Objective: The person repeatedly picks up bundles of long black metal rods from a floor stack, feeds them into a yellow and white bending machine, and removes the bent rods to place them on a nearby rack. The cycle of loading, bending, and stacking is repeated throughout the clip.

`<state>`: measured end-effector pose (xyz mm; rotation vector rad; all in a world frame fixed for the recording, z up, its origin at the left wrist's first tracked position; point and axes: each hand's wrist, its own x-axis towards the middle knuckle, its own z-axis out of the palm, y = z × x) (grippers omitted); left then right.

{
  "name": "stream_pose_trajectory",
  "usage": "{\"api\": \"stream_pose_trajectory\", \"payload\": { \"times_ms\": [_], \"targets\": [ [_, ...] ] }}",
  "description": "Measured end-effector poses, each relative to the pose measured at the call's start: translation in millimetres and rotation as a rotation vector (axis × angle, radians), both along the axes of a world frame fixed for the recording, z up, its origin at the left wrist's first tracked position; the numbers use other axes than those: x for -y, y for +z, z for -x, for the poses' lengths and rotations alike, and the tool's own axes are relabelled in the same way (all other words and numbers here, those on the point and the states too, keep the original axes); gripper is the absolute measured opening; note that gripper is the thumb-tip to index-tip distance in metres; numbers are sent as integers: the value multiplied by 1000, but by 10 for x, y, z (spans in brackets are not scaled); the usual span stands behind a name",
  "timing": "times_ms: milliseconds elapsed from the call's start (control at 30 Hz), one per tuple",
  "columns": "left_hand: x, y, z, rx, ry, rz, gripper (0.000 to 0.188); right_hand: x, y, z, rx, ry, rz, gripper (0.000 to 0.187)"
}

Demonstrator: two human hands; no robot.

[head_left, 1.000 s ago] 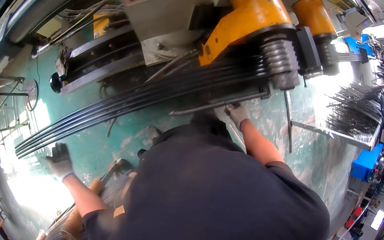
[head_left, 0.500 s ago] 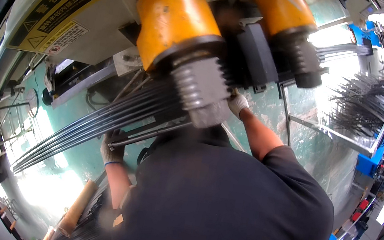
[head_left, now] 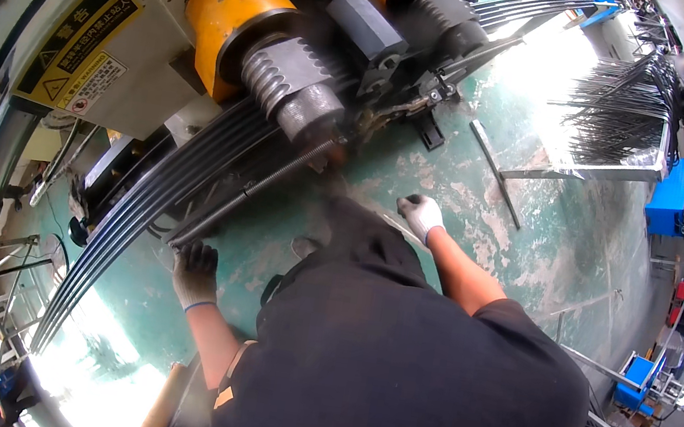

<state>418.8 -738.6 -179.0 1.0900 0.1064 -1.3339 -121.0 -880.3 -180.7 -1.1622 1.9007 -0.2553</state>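
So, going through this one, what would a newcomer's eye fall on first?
Probably the two orange cylinders at the upper left and top, with a yellow-and-black label farther left. Next come the long dark rods running toward the lower left. Below, the gloved left hand is at the lower end of a thin bar.

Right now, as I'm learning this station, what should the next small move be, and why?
Perhaps steady the lower end of the slim metal rod with the gloved left hand, which is right beside it; the right hand is farther off.
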Motion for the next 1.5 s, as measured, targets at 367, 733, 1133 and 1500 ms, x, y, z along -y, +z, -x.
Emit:
{"api": "stream_pose_trajectory", "payload": {
  "times_ms": [367, 733, 1133, 1500],
  "targets": [
    [-347, 670, -514, 504, 71, 254, 55, 1038, 1217, -754, 92, 241, 902, 33],
    [617, 2495, 418, 332, 493, 379, 69, 1578, 1863, -1047, 781, -259, 831, 37],
    [1017, 3998, 148, 1075, 504, 241, 38, 1944, 2124, -1165, 1341, -404, 558, 35],
    [1731, 4826, 1098, 1478, 330, 246, 37, 2196, 1651, -1117, 1002, -62, 1108, 31]
  ]
}}
